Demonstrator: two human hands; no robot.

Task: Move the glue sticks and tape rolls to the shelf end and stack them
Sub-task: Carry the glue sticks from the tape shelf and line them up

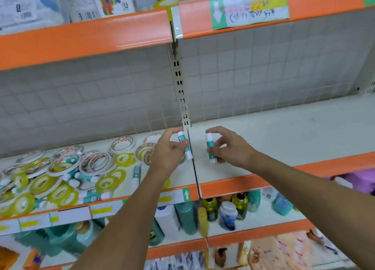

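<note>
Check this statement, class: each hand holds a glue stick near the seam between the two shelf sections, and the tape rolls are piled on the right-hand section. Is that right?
Not quite. The head view shows the left hand and right hand each holding a glue stick near the seam, but the tape rolls are piled on the left-hand section, not the right-hand one.

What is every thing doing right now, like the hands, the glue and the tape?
Left hand: holds a glue stick.
Left glue stick: capped, tilted, over the shelf joint.
Right hand: holds a glue stick.
Right glue stick: capped, nearly upright, over the right shelf.
Tape rolls: lying in a loose pile.
Right shelf: bare where visible.
</note>
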